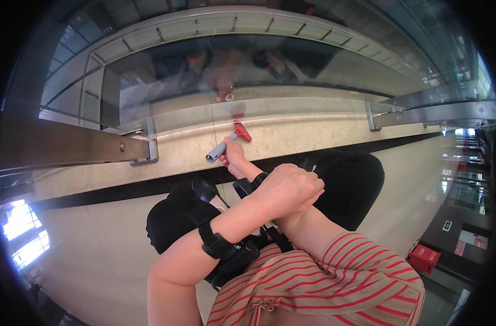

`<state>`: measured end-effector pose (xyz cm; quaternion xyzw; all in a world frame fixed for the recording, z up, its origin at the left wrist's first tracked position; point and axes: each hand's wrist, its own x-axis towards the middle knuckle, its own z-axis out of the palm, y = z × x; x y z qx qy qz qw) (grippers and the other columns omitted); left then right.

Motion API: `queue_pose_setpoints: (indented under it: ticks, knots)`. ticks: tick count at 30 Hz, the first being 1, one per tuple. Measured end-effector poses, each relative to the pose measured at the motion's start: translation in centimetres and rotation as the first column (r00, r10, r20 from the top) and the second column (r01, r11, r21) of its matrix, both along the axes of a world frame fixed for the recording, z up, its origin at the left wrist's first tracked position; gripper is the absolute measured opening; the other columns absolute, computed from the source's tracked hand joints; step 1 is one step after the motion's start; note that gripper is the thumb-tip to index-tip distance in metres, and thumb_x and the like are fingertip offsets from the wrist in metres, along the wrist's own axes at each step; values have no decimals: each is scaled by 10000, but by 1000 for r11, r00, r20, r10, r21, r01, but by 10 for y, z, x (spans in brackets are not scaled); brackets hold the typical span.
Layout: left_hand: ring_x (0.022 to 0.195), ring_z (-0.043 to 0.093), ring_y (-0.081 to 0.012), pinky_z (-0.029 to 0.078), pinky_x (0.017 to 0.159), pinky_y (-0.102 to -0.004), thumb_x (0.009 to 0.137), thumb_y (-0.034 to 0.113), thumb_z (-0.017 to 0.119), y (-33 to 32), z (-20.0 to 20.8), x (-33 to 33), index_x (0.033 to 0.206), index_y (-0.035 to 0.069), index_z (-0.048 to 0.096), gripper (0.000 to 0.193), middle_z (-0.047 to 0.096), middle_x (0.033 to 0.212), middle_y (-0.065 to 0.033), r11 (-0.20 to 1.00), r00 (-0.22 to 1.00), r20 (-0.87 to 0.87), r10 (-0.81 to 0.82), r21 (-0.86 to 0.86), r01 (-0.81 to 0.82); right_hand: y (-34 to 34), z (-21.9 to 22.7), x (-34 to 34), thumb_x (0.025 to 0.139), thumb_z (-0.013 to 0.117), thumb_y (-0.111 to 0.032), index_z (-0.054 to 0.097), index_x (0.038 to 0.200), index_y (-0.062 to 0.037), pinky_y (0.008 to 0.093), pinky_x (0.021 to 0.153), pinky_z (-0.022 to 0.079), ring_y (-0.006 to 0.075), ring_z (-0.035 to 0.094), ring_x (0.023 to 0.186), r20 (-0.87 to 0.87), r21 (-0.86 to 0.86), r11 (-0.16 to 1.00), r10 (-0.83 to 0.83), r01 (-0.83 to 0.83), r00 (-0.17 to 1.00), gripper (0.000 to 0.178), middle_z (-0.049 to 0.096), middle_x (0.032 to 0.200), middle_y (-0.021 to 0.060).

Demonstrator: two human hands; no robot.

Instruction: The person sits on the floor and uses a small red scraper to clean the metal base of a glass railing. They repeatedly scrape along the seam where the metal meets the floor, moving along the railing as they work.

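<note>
My right hand [233, 156] grips the hollow grey handle of a scraper [217, 152] with a red head. The head points up and away, over the pale stone ledge and close to the glass panel [291, 108]. A red reflection of the tool shows in that glass. My left arm crosses over the right one. The left hand [295, 188] is closed in a fist at my right forearm, and whatever its curled fingers may hold is hidden. Dark straps with small black devices sit on my arms.
The stone ledge [291, 135] has a dark band along its near edge. Metal rails [74, 146] with brackets flank the glass on both sides. My black-trousered knees [348, 185] are bent below. A red box [424, 258] stands at the right.
</note>
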<state>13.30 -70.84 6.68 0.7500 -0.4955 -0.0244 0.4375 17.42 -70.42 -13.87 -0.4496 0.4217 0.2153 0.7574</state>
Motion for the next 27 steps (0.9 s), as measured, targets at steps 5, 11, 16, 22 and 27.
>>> queue_pose_setpoints:
  ticks: [5,11,16,22,27]
  knots:
    - [586,580,-240,466,539,-342,755,181,602,-5,0,0,645,66,561,165,552,606,-60,1000,1000,9,0,-23,0,18,-1,-1,854,501,-338,480,702,-49,219,316,324,106,430,385,-5,69,989,132,-132,991,328,466,531,44]
    - [587,583,-235,468,542,-341,753,179,596,1,-3,-1,656,72,571,147,560,614,-49,1000,1000,-1,3,18,-3,-10,0,-11,860,506,-331,461,644,-53,230,315,233,98,362,363,60,-20,998,52,-51,997,355,417,493,26]
    - [608,586,-226,465,559,-337,750,172,591,1,-2,1,694,90,586,99,559,626,-38,1000,1000,-27,-5,14,6,22,-6,-6,870,492,-343,450,661,-46,244,313,260,114,389,380,-17,-39,999,-35,34,999,366,435,524,37]
    - [619,582,-224,455,569,-339,751,167,586,-1,-2,2,710,96,587,83,550,626,-34,999,1000,-21,-18,32,18,5,-13,-9,891,462,-331,442,675,-47,246,309,269,122,402,378,12,-130,991,9,-7,1000,357,435,504,42]
    - [616,580,-226,452,562,-341,746,163,587,0,-2,2,700,87,582,89,549,623,-37,1000,1000,-7,-21,-16,21,-34,-6,-14,905,444,-356,440,681,-76,235,308,263,110,378,364,-6,-147,989,-37,35,999,359,424,504,30]
